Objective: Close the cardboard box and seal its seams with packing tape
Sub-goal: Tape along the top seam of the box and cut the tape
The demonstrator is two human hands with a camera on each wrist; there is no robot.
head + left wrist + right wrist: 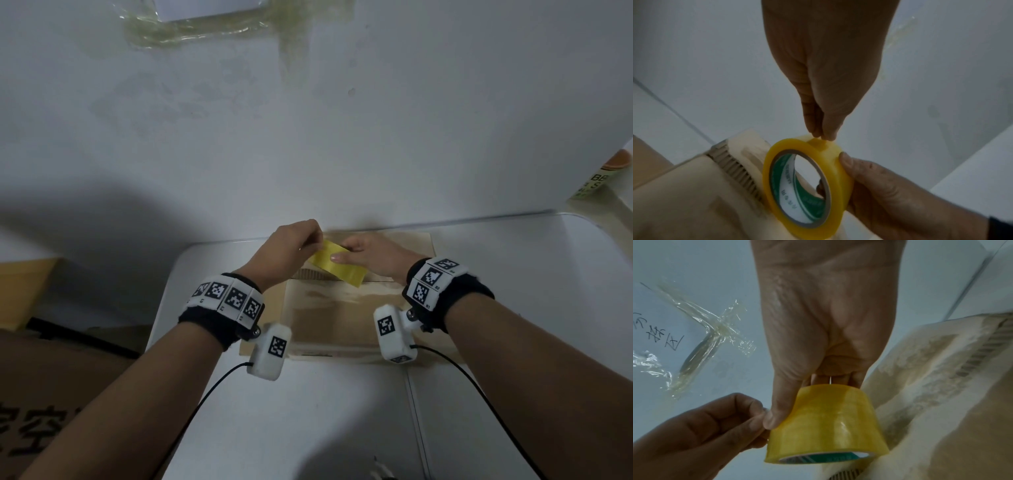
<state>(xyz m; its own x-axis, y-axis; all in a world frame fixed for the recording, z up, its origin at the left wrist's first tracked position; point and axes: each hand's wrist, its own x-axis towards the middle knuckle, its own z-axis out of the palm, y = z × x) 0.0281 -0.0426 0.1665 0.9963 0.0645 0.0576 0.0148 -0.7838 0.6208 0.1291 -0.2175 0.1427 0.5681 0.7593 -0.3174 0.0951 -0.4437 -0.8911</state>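
The right hand (pixel 368 255) grips the yellow tape roll (pixel 337 263) with thumb on its outer face, above the cardboard box (pixel 342 308) at the surface's (pixel 342 411) far edge. The left hand (pixel 291 246) pinches the roll's upper rim with its fingertips (pixel 823 134).

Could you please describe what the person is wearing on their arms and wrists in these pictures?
Both forearms are bare, with no sleeves. Each wrist carries a black fabric band, the left wrist band and the right wrist band, faced with white tiles printed with black square code markers. A white camera pod with its own marker hangs below each, trailing a thin black cable.
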